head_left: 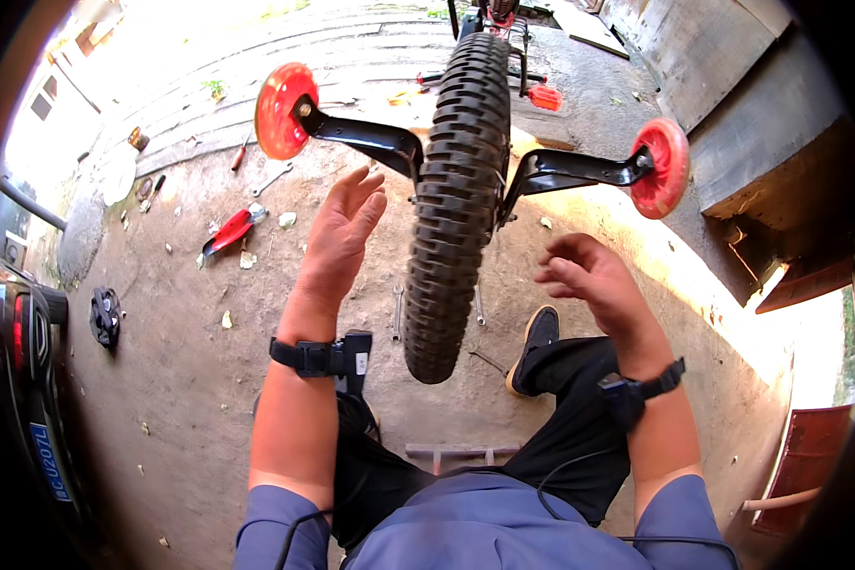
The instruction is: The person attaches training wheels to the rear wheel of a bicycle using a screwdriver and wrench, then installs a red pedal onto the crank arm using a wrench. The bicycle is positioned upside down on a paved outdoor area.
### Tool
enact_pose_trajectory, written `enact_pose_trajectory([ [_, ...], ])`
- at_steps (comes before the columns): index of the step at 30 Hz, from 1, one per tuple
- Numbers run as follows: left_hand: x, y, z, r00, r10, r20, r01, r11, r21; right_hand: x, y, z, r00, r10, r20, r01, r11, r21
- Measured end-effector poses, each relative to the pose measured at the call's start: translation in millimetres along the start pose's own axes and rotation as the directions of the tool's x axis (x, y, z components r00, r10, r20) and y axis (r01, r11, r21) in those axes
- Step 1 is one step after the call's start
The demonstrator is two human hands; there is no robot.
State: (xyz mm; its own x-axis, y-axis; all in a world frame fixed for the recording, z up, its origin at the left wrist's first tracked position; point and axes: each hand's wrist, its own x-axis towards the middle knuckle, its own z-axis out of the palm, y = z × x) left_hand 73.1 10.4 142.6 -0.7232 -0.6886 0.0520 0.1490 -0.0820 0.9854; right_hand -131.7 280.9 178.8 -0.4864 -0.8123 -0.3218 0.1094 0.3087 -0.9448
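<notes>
A small bicycle's knobby black rear tyre [451, 209] stands upright in front of me. Black brackets carry red training wheels at left [283, 104] and right [660, 169]. My left hand [350, 218] is just below the left bracket [366, 138], fingers apart and holding nothing. My right hand [584, 280] is below the right bracket [568, 169], fingers loosely curved apart, empty. Wrenches lie on the ground, one left of the tyre [398, 313], one right of it [480, 302], another farther off [272, 180]. Both my wrists wear black strapped devices.
A red screwdriver [240, 152], a red and black object [226, 231] and a black helmet-like item [105, 315] lie on the dirt ground. A car's rear [27, 370] is at far left. A weathered metal structure [779, 180] stands at right, with a rusty panel [793, 456] below.
</notes>
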Motion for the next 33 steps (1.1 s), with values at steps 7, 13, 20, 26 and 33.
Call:
enact_pose_trajectory([
  [7,17,-21,-1,0.997,0.037,0.074,-0.031,0.996,-0.08,63,26,7,0.935,-0.335,-0.12,0.332,0.942,-0.045],
  [13,32,-32,13,0.974,0.031,0.225,0.0,0.991,-0.134,102,33,22,0.89,-0.45,-0.072,0.452,0.891,0.028],
  [20,41,-38,25,0.964,-0.016,0.265,0.089,0.959,-0.268,116,37,19,0.918,-0.389,-0.073,0.387,0.921,-0.051],
  [26,52,-55,25,0.976,-0.063,0.209,0.099,0.981,-0.166,119,43,21,0.862,-0.502,-0.073,0.474,0.849,-0.234],
  [33,52,-53,27,0.978,-0.098,0.182,0.126,0.981,-0.149,121,48,16,0.882,-0.464,-0.088,0.44,0.874,-0.204],
])
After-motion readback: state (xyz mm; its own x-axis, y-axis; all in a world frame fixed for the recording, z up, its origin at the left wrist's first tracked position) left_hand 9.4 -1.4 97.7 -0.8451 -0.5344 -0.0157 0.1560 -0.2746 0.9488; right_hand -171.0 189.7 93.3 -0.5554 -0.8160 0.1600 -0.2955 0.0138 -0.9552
